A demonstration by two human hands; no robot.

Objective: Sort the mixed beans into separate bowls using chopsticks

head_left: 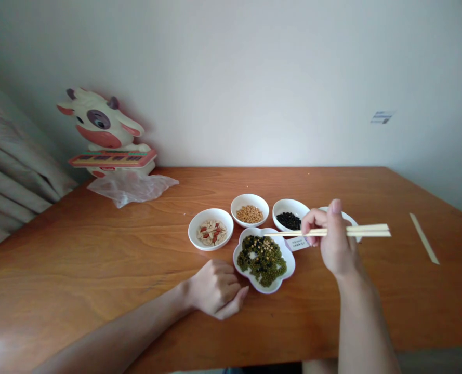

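Note:
A pair of pale wooden chopsticks point(371, 230) is gripped in my right hand point(335, 241), their tips over the far edge of a flower-shaped dish point(290, 265). That dish holds green beans point(267, 270), some black beans and a few yellow beans. My left hand point(218, 288) rests on the table, fingers curled in, close to the dish's left side. Behind the dish stand a bowl of peanut-like pieces point(212, 232), a bowl of yellow beans point(249, 213) and a bowl of black beans point(289, 221). Another white bowl point(350, 218) is mostly hidden behind my right hand.
A cow-shaped toy keyboard point(111, 158) stands at the back left, with a clear plastic bag point(137, 189) before it. A pale flat strip point(424, 239) lies on the right of the wooden table point(98, 270). A small label point(298, 243) lies beside the dish.

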